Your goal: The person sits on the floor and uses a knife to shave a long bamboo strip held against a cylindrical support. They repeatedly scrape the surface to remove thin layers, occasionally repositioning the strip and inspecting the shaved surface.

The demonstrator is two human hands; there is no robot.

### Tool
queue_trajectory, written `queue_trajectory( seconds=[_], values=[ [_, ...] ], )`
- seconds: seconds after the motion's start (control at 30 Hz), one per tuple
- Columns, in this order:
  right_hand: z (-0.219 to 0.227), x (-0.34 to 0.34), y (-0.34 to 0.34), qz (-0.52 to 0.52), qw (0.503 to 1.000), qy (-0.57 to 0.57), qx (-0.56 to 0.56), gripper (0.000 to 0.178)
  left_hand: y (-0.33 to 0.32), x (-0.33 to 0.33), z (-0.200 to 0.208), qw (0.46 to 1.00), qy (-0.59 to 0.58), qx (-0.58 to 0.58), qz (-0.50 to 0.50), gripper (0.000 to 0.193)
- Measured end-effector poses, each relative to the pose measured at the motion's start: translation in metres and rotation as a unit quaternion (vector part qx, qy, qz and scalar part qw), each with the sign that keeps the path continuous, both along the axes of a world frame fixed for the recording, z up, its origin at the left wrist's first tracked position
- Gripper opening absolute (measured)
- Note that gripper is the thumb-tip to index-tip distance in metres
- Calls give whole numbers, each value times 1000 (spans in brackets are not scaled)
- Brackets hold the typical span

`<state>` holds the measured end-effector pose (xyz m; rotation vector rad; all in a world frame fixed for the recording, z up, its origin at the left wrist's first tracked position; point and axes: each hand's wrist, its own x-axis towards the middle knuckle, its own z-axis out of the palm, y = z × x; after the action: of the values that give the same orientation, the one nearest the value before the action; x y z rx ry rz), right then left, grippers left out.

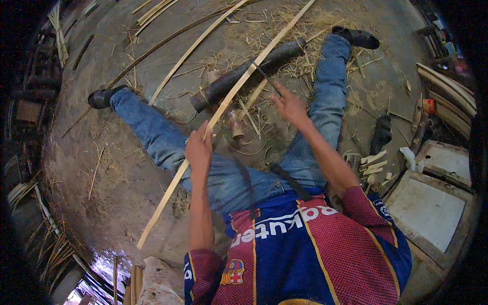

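My left hand point(198, 147) is closed around a long, pale bamboo strip point(231, 97), which slants from beside my left hip up past the far edge of the view. In my closed right hand point(291, 108) is a knife point(267, 79). Its dark, narrow blade lies across the strip, where the strip passes over a thick dark log or pipe point(212, 93) on the floor between my legs. The knife's handle is mostly hidden in my fingers.
Thin shavings point(300, 23) litter the floor around the log. Another long strip point(193, 48) lies to its left. My outstretched legs flank the work. Framed panels point(394, 188) and short wood pieces point(373, 165) lie at right; sticks point(56, 239) are piled at left.
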<state>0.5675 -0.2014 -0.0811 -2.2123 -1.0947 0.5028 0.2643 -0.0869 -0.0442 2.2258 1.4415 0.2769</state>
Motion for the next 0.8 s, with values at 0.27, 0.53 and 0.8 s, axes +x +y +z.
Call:
queue_trajectory(
  seconds=[0.27, 0.53, 0.8],
  values=[
    [-1, -54, -2, 91, 988, 99, -78, 60, 19, 6, -20, 997, -49, -54, -22, 36],
    [-17, -41, 6, 69, 987, 6, -144, 62, 38, 5, -7, 963, -67, -257, -45, 41],
    [-20, 43, 10, -31, 988, 25, -149, 71, 32, -28, -7, 962, -112, -242, -52, 38]
  ],
)
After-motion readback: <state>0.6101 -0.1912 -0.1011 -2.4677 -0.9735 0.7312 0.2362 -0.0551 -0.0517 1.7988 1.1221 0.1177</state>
